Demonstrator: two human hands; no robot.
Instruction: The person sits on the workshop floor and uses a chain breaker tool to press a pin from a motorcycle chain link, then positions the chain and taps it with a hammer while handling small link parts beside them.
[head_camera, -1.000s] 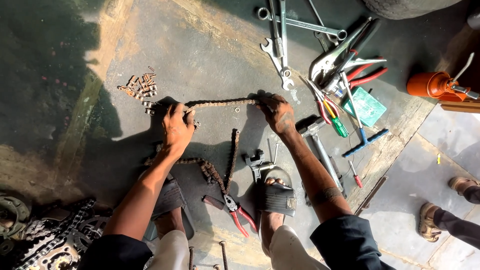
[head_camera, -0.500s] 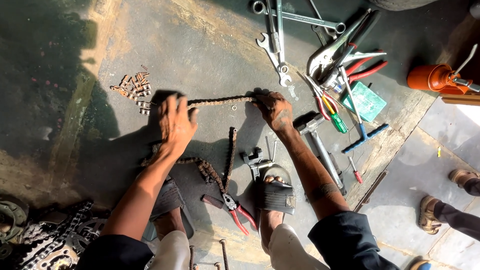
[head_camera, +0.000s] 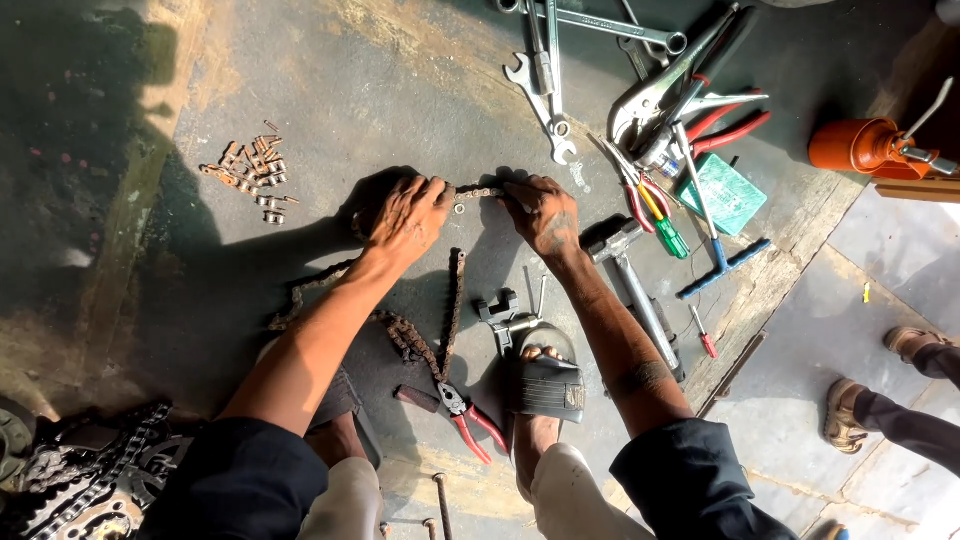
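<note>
Left hand curled and pinched shut on one end of a short chain, right hand pinched on the other end. Chain stretched flat on the concrete floor between both. Loose links well left, red-handled pliers near the sandalled foot.

Looking straight down at a grimy concrete floor. Left hand and right hand close together, both pinching a short run of roller chain stretched between them. More chain trailing back toward the knees, red-handled pliers just beside it. Little pile of loose links off to the left. Spanners, locking pliers, a hammer and an orange oil can scattered on the right. Somebody else's sandalled feet at the far right edge.
</note>
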